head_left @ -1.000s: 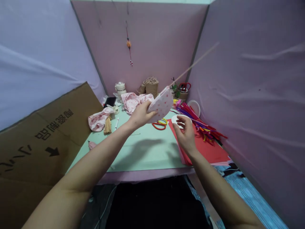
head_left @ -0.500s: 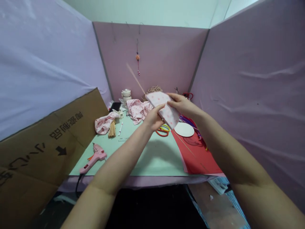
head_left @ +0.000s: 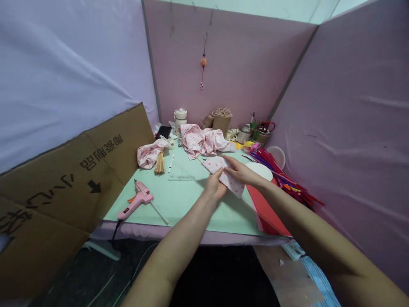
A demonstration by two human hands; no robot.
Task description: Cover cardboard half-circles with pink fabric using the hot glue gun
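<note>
- Pinching and steadying a flat, spotted cloth-covered piece [head_left: 234,186], tilted, just right of the ruler [head_left: 181,178]; a thin stick [head_left: 266,220] runs out past its lower right corner.
- Left hand [head_left: 216,186] – fingers closed on the near edge, thumb on top. Right hand [head_left: 239,171] – fingers closed over the far edge.
- Step in hand, as I judge it: handling or smoothing the covering. The next move calls for a firm hold, keeping cloth and stick aligned.
- White disc [head_left: 260,171] and red sheets [head_left: 271,213]: right of the ruler, beyond the held piece.
- Crumpled spotted cloth [head_left: 194,140]: behind the ruler. Stick bundle [head_left: 159,164]: left of it, farther back. Pink glue gun [head_left: 137,202]: left of it, nearer the person.
- Against the earlier frame: piece lower in view, both hands still on it; ruler shows more fully; scissors, seen then, now hidden.
</note>
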